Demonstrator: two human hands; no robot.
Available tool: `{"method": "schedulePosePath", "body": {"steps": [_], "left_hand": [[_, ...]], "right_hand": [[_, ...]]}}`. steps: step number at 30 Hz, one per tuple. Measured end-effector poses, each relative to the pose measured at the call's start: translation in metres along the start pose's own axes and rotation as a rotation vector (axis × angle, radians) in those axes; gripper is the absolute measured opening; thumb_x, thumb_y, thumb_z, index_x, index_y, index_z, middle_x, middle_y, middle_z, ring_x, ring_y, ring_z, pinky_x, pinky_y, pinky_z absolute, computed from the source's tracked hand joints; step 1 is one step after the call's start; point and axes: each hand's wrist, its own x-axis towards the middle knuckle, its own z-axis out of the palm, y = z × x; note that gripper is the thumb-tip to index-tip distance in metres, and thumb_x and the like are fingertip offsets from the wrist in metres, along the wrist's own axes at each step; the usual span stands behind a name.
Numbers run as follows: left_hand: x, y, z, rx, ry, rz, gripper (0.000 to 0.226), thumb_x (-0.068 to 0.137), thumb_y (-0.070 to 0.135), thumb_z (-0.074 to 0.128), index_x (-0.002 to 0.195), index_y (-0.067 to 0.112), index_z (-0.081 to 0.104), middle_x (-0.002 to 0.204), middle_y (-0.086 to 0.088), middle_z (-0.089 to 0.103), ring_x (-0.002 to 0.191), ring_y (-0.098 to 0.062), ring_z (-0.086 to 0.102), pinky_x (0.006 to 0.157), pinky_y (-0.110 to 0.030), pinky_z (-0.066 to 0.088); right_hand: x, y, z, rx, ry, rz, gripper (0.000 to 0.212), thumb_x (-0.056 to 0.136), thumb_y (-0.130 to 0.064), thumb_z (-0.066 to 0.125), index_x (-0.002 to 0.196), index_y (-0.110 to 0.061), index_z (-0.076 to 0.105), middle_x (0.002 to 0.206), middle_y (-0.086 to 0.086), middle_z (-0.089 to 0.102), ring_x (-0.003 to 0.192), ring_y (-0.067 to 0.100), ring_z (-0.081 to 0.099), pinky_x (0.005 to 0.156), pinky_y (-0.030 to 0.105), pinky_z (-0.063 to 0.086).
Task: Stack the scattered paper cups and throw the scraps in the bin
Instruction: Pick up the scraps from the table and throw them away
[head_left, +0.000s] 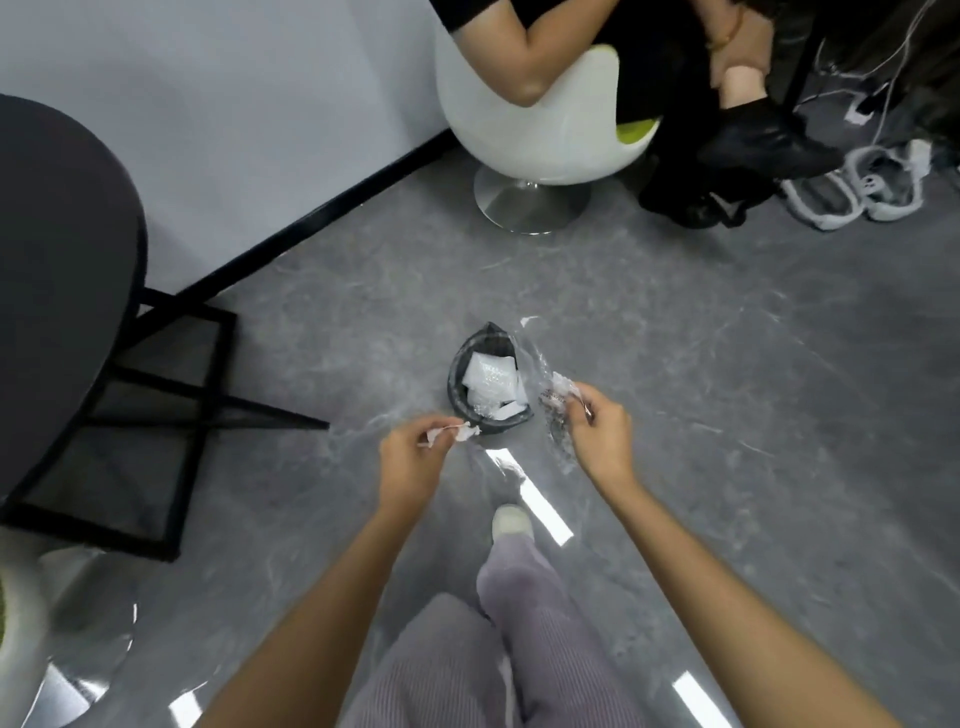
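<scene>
Count in view: two hands, two scraps in hand, one bin.

Your left hand (410, 457) has its fingers curled, pinching one small white paper scrap (457, 431) between thumb and fingertips. In the view, the scrap sits just beside the near rim of the bin.

Your right hand (602, 436) has its fingers closed on one crumpled clear plastic wrapper (556, 400). A length of the clear film trails down below the hand, and the wrapper overlaps the bin's right edge in the view.

The one bin (456, 382) is small and dark, fitted with a black liner. It stands on the grey floor (727, 364) between your two hands and just beyond them. It holds several white scraps (491, 382), some of them papery and some shiny film. An exact count cannot be taken.

Surroundings: one dark round tabletop (57, 270) on a black frame at the left. One white swivel chair (535, 130) on a chrome foot stands well beyond the bin, with a seated person (519, 57) in it. Two white shoes (852, 192) lie on the floor at the upper right.
</scene>
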Motion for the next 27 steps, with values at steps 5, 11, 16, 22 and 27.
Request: {"method": "schedulePosePath", "body": {"steps": [5,11,16,22,27], "left_hand": [[0.066,-0.029,0.021,0.082,-0.032,-0.066,0.015,0.087,0.007,0.068,0.095,0.015,0.078,0.087,-0.001,0.074,0.07,-0.011,0.06,0.067,-0.016,0.045],[0.135,-0.083,0.06,0.156,-0.076,-0.071,0.018,0.089,0.005,0.064,0.1,0.011,0.077,0.077,-0.005,0.069,0.053,0.0,0.047,0.058,-0.003,0.035],[0.194,-0.152,0.113,0.125,-0.113,-0.092,0.018,0.089,0.001,0.062,0.102,0.004,0.074,0.067,-0.001,0.059,0.045,0.001,0.045,0.052,-0.006,0.033],[0.246,-0.248,0.185,0.11,-0.085,-0.079,0.019,0.086,-0.003,0.062,0.101,0.001,0.073,0.083,-0.006,0.065,0.068,-0.012,0.052,0.059,-0.002,0.036],[0.277,-0.31,0.229,0.138,-0.119,-0.078,0.019,0.087,-0.001,0.059,0.1,0.002,0.073,0.089,-0.009,0.071,0.079,-0.022,0.063,0.071,-0.02,0.041]], "right_hand": [[0.061,0.024,0.045,-0.039,-0.016,0.046,0.028,0.092,0.001,0.048,0.109,-0.006,0.069,0.078,0.002,0.063,0.057,0.0,0.051,0.055,0.013,0.037],[0.12,0.075,0.104,-0.063,0.009,-0.002,0.036,0.089,0.006,0.047,0.114,-0.01,0.067,0.096,0.005,0.071,0.078,0.017,0.062,0.069,0.02,0.043],[0.169,0.15,0.172,-0.117,-0.018,-0.116,0.041,0.087,0.009,0.046,0.116,-0.012,0.067,0.113,0.003,0.068,0.088,0.009,0.061,0.082,0.018,0.046],[0.209,0.249,0.249,-0.247,-0.17,-0.167,0.044,0.086,0.01,0.046,0.12,-0.011,0.064,0.117,0.009,0.067,0.1,0.02,0.064,0.092,0.022,0.044],[0.239,0.323,0.295,-0.392,-0.342,-0.022,0.042,0.09,0.006,0.044,0.124,-0.01,0.062,0.128,0.011,0.061,0.116,0.024,0.058,0.104,0.025,0.037]]}}
